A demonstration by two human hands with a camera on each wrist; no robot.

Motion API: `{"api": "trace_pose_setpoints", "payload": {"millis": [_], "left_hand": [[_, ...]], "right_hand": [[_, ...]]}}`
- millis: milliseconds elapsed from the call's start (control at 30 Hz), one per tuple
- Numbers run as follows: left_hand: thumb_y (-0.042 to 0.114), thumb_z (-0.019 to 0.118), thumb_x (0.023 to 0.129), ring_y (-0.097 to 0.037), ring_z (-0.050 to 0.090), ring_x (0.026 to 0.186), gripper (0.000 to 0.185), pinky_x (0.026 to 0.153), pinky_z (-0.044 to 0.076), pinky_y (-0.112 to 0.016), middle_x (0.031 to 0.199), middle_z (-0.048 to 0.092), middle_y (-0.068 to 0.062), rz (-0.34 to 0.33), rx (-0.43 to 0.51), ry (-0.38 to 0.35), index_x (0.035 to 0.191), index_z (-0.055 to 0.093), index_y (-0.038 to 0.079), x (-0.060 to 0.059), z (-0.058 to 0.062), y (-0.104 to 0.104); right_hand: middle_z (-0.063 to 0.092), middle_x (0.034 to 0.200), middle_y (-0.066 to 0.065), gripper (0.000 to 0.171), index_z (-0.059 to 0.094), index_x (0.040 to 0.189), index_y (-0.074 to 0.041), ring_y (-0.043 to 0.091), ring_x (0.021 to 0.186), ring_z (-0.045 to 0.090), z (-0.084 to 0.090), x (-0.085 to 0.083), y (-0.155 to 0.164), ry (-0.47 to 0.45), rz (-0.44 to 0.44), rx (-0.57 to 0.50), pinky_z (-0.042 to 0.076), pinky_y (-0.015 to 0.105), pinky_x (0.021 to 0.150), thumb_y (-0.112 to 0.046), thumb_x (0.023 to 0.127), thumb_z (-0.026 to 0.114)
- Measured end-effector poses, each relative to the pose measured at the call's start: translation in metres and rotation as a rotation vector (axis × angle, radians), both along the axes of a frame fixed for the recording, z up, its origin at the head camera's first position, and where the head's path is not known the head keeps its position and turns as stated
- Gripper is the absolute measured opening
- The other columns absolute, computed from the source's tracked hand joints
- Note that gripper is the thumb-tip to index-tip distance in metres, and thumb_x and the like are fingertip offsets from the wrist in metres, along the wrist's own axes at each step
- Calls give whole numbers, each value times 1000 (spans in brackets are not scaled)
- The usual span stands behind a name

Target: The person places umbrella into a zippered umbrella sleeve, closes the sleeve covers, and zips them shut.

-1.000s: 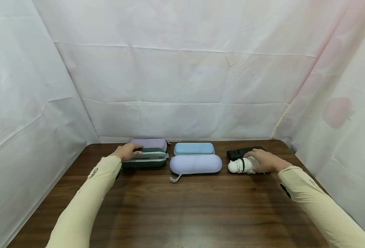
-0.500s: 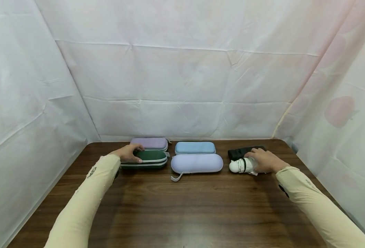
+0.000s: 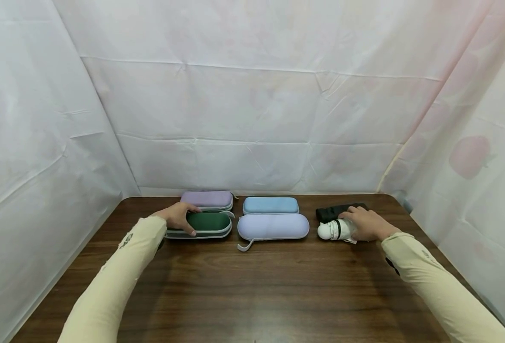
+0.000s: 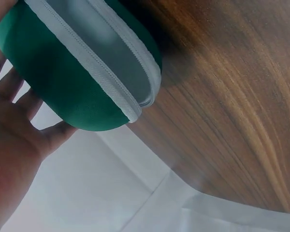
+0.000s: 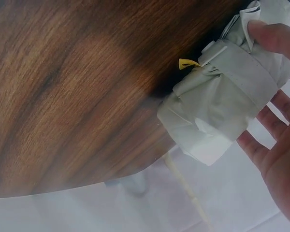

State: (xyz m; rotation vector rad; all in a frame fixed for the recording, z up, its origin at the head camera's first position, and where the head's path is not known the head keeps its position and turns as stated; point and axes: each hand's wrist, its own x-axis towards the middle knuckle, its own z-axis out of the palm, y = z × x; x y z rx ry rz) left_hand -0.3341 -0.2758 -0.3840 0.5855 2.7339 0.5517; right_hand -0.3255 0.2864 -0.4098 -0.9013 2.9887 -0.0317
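A dark green zip case (image 3: 209, 222) lies at the back left of the wooden table (image 3: 257, 290). My left hand (image 3: 177, 216) grips its left end, thumb at the front and fingers behind. In the left wrist view the green case (image 4: 63, 82) shows its grey zip band, with my left hand (image 4: 14, 145) wrapped round the end. At the back right my right hand (image 3: 366, 224) holds a white folded umbrella (image 3: 333, 230) that lies on the table. In the right wrist view the thumb presses on the white umbrella (image 5: 217, 106) and my right hand (image 5: 280, 145) cups it from behind.
A purple case (image 3: 207, 199) lies behind the green one. A blue case (image 3: 270, 205) and a lavender case (image 3: 273, 226) with a loop strap lie in the middle. A black folded umbrella (image 3: 331, 211) sits behind the white one. White sheeting walls the table on three sides.
The green case's raised lid has come down flat. My left hand has shifted to span the case's left end. The right hand has stayed on the white umbrella.
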Motion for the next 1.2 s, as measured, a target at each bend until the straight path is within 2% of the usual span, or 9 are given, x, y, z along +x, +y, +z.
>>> {"api": "trace_pose_setpoints", "payload": {"millis": [200,367,433,500,600,900,1067,1200], "left_hand": [[25,84,72,-33,53,111,70,86,46,-45,131,51,-24,20,-36,14,131,56,-1,3,9,0],[30,82,74,-26,58,100,71,82,47,-41,123,59,-19,20,-33,41,131,56,-1,5,22,-3],[31,80,75,-27,58,101,73,83,47,-43,123,58,-20,17,-15,44,134,53,-1,8,29,-3],[32,79,76,-33,55,110,74,87,45,-48,127,54,-23,32,15,35,136,49,2,10,34,-3],[34,77,78,-37,52,114,71,88,44,-50,127,51,-23,43,60,27,135,46,5,13,41,-1],[40,74,81,-31,54,112,68,83,48,-43,128,54,-18,10,195,55,136,52,6,22,66,20],[42,75,80,-23,56,108,67,85,47,-40,129,55,-12,-11,235,42,136,54,10,25,70,36],[40,75,81,-19,58,94,65,80,48,-37,119,61,-7,-32,271,-6,135,55,10,30,69,50]], "right_hand": [[55,112,15,56,58,125,-6,39,100,52,1,2,0,-6,12,-12,45,50,70,-9,73,79],[55,112,15,56,58,125,-5,39,100,52,0,1,-1,3,20,-14,45,50,70,-9,73,79],[55,112,15,56,58,125,-5,39,99,52,-1,0,-1,11,22,-12,45,50,70,-9,73,79],[55,111,15,56,59,125,-5,38,98,53,-1,-1,-1,19,24,-10,45,50,69,-9,73,79],[55,110,14,56,59,125,-5,38,98,53,-1,-2,-1,25,27,-9,46,50,69,-9,72,79],[55,112,15,57,59,125,-5,39,100,52,0,-4,5,25,20,0,45,51,70,-10,72,80],[55,112,15,59,59,124,-4,39,100,53,-2,-4,9,51,37,0,46,52,71,-12,70,83],[55,111,16,59,58,124,-3,38,99,53,-6,-3,12,82,57,13,46,52,72,-11,71,83]]}}
